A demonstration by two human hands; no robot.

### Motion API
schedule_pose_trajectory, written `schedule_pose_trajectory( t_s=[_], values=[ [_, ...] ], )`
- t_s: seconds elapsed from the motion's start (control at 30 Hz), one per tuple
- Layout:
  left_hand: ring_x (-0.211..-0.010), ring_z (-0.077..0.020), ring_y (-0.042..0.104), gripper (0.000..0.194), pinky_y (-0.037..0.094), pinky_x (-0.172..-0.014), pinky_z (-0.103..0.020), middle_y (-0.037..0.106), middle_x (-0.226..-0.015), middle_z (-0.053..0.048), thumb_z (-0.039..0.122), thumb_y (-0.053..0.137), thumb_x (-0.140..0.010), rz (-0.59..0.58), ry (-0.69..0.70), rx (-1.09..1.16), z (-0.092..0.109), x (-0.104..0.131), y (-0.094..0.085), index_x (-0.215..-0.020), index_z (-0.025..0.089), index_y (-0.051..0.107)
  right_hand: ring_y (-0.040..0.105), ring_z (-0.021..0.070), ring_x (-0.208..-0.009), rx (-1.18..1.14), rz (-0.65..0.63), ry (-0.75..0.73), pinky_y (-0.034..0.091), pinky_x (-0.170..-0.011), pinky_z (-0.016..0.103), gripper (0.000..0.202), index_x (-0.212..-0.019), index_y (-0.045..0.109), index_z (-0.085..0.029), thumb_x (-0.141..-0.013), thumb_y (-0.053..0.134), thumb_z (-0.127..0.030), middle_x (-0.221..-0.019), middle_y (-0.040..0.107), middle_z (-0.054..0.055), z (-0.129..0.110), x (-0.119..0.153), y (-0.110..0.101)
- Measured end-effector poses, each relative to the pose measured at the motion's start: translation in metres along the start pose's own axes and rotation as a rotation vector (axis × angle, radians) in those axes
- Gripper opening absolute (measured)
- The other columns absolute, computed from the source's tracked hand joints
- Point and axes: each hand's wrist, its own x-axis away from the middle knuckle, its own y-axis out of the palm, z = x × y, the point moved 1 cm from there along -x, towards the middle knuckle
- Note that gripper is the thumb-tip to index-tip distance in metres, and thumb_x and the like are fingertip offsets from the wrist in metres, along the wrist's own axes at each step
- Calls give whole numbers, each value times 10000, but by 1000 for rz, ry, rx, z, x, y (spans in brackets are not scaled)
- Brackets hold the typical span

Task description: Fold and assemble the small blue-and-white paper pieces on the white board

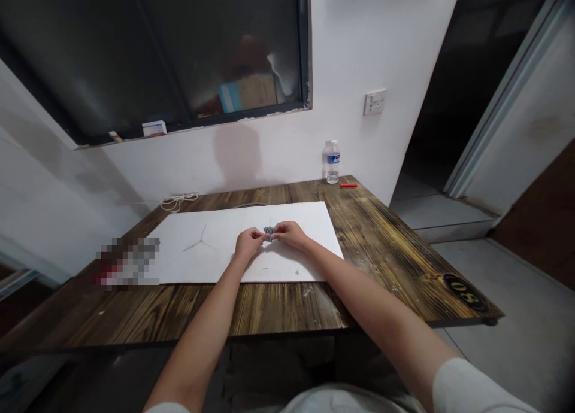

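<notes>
Between my two hands, above a white board (188, 268), is a small dark piece with a pale pattern (269, 230); its kind is too small to make out. My left hand (250, 244) is closed, thumb and fingertips pinching its left edge. From the other side my right hand (291, 234) pinches the right edge. Left of my hands, a thin three-armed wire-like thing (200, 240) lies on the board. A tiny dark sliver (265, 269) rests near the board's front edge.
The board lies on a dark wooden table (377, 269). A plastic bottle (332, 164) and a red stick-like object (348, 185) are at the back right. A pale coiled cord (177, 202) sits at the back left. A blurred patch (128, 263) covers items at left.
</notes>
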Motion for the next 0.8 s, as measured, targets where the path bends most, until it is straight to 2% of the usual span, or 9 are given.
schedule_pose_trajectory(
  t_s=[0.13, 0.23, 0.3, 0.4, 0.47, 0.6, 0.73, 0.8],
  values=[
    [-555, -133, 559, 354, 428, -519, -230, 642, -611, 1, 527, 706, -673, 53, 5, -2, -7, -4, -1, -672, 180, 635, 519, 124, -585, 4, 58, 17, 374, -580, 249, 238, -678, 660, -169, -688, 731, -396, -579, 602, -21, 3, -2, -1],
    [-762, -166, 639, 248, 508, -692, -259, 709, -813, -33, 431, 636, -768, 216, 50, -19, -11, -8, -9, -814, 188, 656, 540, 133, -579, -23, 159, 28, 390, -579, 259, 245, -684, 653, -175, -693, 727, -408, -587, 612, -15, 6, -4, -3],
    [-877, -176, 650, 178, 509, -815, -281, 721, -948, -53, 337, 601, -803, 322, 67, -103, -13, -11, -17, -892, 192, 653, 550, 142, -576, -34, 218, 36, 397, -576, 268, 260, -676, 642, -179, -685, 730, -423, -593, 613, -7, 9, -6, -5],
    [-995, -201, 641, 197, 494, -900, -316, 694, -1105, -84, 256, 584, -823, 373, 61, -251, -14, -13, -27, -995, 189, 651, 558, 152, -570, -30, 267, 51, 405, -574, 278, 285, -671, 634, -182, -676, 732, -449, -583, 604, -2, 11, -7, -7],
    [-1083, -223, 618, 219, 472, -958, -339, 682, -1146, -89, 216, 572, -835, 345, 79, -366, -13, -12, -30, -1037, 193, 654, 561, 155, -568, -30, 270, 56, 411, -579, 282, 290, -668, 631, -181, -671, 731, -453, -583, 605, 0, 12, -7, -7],
    [-1215, -247, 556, 308, 422, -1031, -363, 649, -1261, -99, 174, 556, -859, 190, 120, -626, -11, -7, -24, -1151, 207, 646, 566, 152, -571, -43, 257, 56, 412, -586, 282, 262, -670, 634, -182, -666, 721, -429, -604, 614, -1, 12, -7, -5],
    [-1356, -289, 438, 336, 382, -1057, -423, 584, -1379, -127, 251, 536, -914, 50, 86, -861, -12, -3, -19, -1233, 194, 626, 569, 149, -578, -50, 252, 53, 410, -582, 275, 258, -677, 636, -185, -664, 722, -428, -620, 619, -6, 13, -7, -5],
    [-1338, -281, 460, 322, 388, -1041, -417, 587, -1379, -125, 275, 498, -941, -2, 96, -911, -13, -3, -21, -1220, 201, 640, 569, 147, -579, -41, 252, 49, 410, -583, 271, 259, -677, 638, -186, -669, 722, -432, -619, 619, -8, 14, -7, -5]
  ],
)
